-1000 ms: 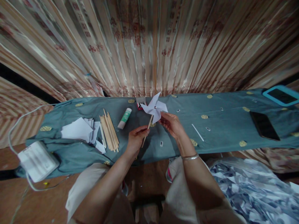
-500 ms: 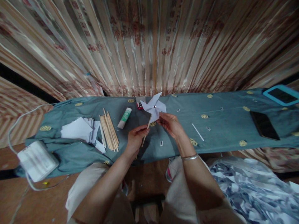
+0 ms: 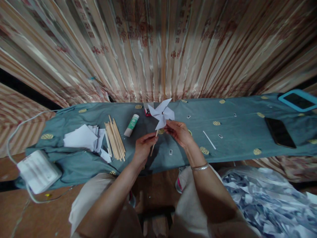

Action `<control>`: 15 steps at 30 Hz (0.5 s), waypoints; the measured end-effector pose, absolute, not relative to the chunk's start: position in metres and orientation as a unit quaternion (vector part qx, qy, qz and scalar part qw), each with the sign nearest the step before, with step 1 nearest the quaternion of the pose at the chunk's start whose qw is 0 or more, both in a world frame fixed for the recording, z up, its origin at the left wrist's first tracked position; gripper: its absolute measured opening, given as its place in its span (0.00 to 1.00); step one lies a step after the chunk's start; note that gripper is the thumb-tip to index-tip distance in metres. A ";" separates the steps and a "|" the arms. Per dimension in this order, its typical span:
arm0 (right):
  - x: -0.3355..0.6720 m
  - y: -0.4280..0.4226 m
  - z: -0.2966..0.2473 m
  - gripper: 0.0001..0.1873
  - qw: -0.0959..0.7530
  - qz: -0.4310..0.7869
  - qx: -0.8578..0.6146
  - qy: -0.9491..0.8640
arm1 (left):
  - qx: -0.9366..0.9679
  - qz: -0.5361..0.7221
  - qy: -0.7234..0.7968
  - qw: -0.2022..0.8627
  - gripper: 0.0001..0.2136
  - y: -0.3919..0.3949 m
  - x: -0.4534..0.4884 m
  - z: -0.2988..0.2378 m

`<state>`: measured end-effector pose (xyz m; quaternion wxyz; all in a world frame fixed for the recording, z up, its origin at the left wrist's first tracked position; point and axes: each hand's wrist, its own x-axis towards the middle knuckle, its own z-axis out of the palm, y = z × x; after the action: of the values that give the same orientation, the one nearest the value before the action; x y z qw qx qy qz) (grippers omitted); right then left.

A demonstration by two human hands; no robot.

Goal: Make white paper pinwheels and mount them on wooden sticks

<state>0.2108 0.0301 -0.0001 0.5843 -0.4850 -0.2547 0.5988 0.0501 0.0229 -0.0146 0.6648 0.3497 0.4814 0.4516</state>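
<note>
A white paper pinwheel (image 3: 162,114) with a shiny pin at its centre is held up over the table, its blades facing me. My left hand (image 3: 143,147) is closed around the pinwheel's thin wooden stick (image 3: 153,148), which slants down to the left. At the lower right blade, the fingertips of my right hand (image 3: 180,133) are pinched together against the paper edge. Just behind the pinwheel, a small red object (image 3: 147,112) is partly hidden. A glue stick (image 3: 131,125) with a green label lies left of it.
Wooden sticks (image 3: 115,140) and stacked white paper (image 3: 80,137) lie on the left, near a white power box (image 3: 39,172) with a cable. A paper strip (image 3: 209,140), a phone (image 3: 279,132) and a blue-framed device (image 3: 298,100) lie right. Below is a bag of paper pieces (image 3: 269,201).
The pinwheel has turned slightly, its lower blade swinging left across the top of the stick. My right fingers have shifted a little left along with the paper. My left hand stays put.
</note>
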 end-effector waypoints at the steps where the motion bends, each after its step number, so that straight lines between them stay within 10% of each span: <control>1: 0.211 0.029 0.001 0.23 0.575 0.603 -0.486 -0.262 | 0.351 0.451 0.480 0.665 0.15 0.023 0.049 -0.015; 15: 0.246 0.035 0.001 0.20 0.696 0.464 -0.502 -0.222 | 0.325 0.430 0.483 0.690 0.18 0.024 0.046 -0.013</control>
<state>0.2456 0.0354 0.0013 0.6957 -0.5017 -0.2220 0.4636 0.0456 0.0238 -0.0131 0.6901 0.3249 0.4832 0.4298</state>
